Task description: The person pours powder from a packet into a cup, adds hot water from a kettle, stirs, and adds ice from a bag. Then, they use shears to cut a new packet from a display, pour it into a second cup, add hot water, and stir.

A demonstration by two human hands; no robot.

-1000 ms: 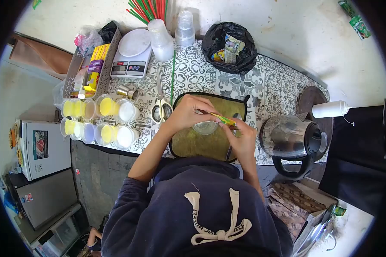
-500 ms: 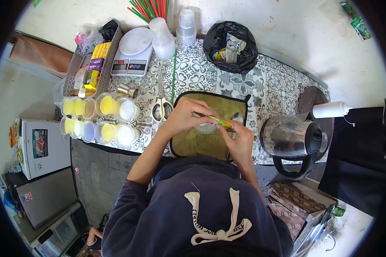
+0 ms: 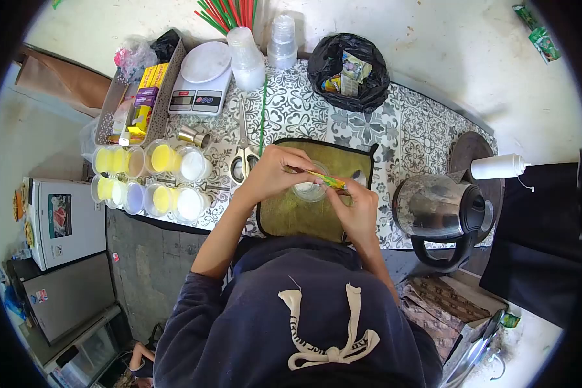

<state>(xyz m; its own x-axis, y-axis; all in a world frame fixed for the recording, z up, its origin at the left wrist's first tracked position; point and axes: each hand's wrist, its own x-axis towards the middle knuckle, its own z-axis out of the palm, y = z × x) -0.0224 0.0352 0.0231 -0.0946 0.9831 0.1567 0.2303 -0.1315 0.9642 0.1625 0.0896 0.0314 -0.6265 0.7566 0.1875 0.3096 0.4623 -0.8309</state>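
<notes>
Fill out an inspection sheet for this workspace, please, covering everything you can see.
Surface: table with a patterned cover; a green mat lies at its near edge.
Job's things: sachet held above a clear cup that stands on the mat.
Clutter: scissors, scale, tubs, black bag, kettle.
Hands: left hand and right hand each pinch one end of the sachet.
Cables: nothing seen.
Surroundings: fridge on the floor, left of the table.

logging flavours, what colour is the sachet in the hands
Yellow with green, the sachet; head view shows it.
</notes>
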